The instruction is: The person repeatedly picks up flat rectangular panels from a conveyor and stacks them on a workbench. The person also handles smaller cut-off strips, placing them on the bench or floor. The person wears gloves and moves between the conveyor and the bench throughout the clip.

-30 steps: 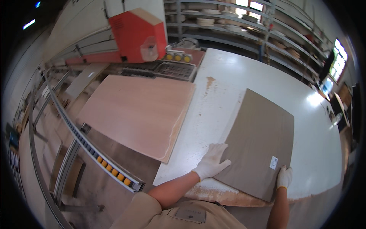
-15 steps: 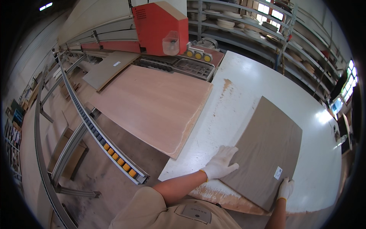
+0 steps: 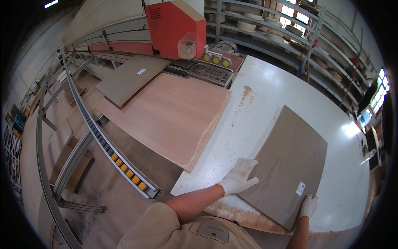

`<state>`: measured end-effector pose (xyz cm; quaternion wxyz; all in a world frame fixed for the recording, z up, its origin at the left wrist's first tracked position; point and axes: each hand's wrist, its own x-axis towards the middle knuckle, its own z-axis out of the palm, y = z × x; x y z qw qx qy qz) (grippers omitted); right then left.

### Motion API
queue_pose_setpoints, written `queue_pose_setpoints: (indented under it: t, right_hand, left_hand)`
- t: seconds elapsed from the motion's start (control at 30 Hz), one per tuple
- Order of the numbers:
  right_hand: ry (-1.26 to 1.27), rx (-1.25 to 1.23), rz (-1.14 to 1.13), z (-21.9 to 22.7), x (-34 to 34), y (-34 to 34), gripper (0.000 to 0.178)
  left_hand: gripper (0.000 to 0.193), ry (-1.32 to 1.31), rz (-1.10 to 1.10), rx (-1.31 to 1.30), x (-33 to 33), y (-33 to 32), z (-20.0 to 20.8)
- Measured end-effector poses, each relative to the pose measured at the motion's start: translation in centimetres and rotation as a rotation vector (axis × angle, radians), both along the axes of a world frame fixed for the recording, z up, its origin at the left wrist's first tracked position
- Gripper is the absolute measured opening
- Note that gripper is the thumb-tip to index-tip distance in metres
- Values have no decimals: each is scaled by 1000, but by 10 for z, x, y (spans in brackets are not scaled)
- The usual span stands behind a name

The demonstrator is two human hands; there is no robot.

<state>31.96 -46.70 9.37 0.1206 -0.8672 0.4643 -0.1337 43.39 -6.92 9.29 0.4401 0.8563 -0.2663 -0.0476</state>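
A grey-brown wood-grain panel (image 3: 286, 162) with a small white label (image 3: 301, 188) lies flat on the white tabletop. My left hand (image 3: 238, 177), in a white glove, rests at the panel's left edge. Its fingers are stretched out and the thumb is spread apart. At the near right edge of the panel, my gloved right hand (image 3: 309, 205) is closed round the rim, its fingertips partly hidden. To the left, a larger pinkish-brown board (image 3: 170, 116) overlaps the white table. A second grey-brown panel (image 3: 132, 76) with a label lies partly on top of that board.
A red machine housing (image 3: 176, 31) stands beyond the boards, beside yellow rollers (image 3: 216, 60). A roller rail (image 3: 105, 143) runs along the left, with a metal frame (image 3: 74, 164) outside it. Grey shelves (image 3: 265, 25) line the back. The white table's front edge (image 3: 244, 213) is worn.
The second grey-brown panel has slid right and toward me over the pinkish-brown board. My hands and the panel they touch have hardly moved.
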Motion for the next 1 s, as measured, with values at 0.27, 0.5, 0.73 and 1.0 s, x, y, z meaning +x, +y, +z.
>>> queue_pose_setpoints:
  t: [0.27, 0.5, 0.73, 1.0]
  right_hand:
    - [-4, 19, 20, 10, 2, 11, 46]
    - [50, 18, -36, 15, -1, 13, 46]
    - [85, 49, -30, 15, 7, 13, 48]
    - [-330, -210, 294, 27, 49, 54, 53]
  left_hand:
    - [74, 59, -60, -23, 5, 8, 6]
    - [68, -558, 116, 492, 80, 102, 31]
    - [53, -428, 959, 738, 160, 258, 46]
    - [63, -303, 812, 768, 122, 228, 12]
